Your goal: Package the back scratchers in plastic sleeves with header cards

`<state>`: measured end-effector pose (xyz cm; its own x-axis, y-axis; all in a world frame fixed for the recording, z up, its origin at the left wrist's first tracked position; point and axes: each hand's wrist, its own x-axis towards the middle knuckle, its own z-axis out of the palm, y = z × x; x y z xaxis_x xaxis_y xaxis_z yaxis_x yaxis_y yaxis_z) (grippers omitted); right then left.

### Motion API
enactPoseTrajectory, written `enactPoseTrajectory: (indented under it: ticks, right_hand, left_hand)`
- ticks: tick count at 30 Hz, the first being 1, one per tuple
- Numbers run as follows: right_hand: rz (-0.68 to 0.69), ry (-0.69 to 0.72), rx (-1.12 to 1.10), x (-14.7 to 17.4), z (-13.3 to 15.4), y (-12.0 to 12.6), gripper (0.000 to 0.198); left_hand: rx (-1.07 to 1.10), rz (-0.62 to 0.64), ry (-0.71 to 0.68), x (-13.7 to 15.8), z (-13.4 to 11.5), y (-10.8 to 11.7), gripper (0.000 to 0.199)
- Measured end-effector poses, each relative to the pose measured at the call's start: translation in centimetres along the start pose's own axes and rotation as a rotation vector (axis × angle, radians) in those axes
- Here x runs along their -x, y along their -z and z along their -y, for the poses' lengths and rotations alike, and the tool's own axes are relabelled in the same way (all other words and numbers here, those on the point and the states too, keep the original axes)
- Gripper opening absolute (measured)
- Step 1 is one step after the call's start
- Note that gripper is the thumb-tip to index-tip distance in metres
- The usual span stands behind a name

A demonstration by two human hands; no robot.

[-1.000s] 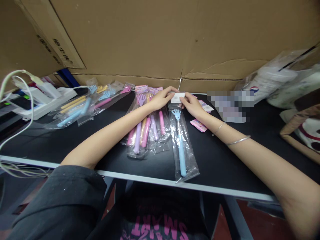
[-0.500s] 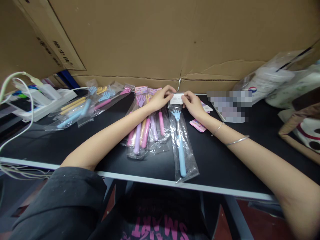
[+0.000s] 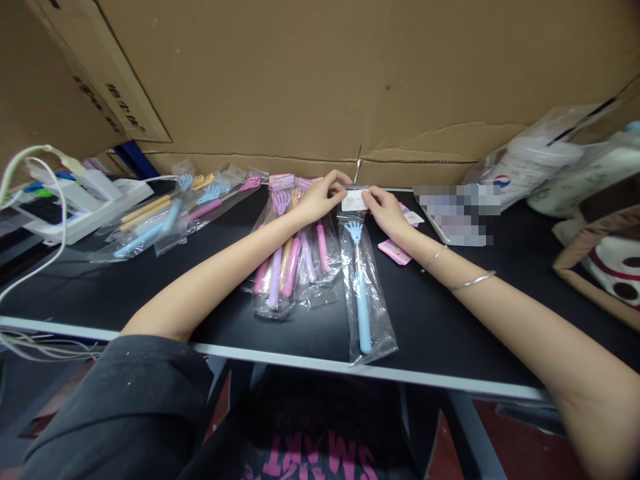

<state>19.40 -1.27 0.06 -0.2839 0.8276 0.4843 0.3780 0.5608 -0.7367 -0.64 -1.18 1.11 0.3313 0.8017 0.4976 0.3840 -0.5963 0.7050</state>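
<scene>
Left hand (image 3: 321,199): pinches white card (image 3: 356,200) at left
Right hand (image 3: 387,211): pinches card at right
Blue scratcher (image 3: 363,307): bagged, near side

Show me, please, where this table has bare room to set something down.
Bare table lies between the nearest blue scratcher, the right forearm and the front edge; another patch, between the left forearm, back-left bags and front edge. It is crowded beside the left hand with pink and purple scratchers.

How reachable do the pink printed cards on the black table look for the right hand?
Likely yes: the pink printed cards lie near the right hand with no object seen between, though it now holds the white rectangular label.
</scene>
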Motion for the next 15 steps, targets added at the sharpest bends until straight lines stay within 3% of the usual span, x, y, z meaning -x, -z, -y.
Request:
enactPoseTrajectory:
  ticks: [15]
  right_hand:
    - [0.007,-0.135,-0.172,-0.05,-0.27,-0.45,0.032]
  left_hand:
    - [-0.038,-0.059,0.027,0.14,-0.29,0.17,0.016]
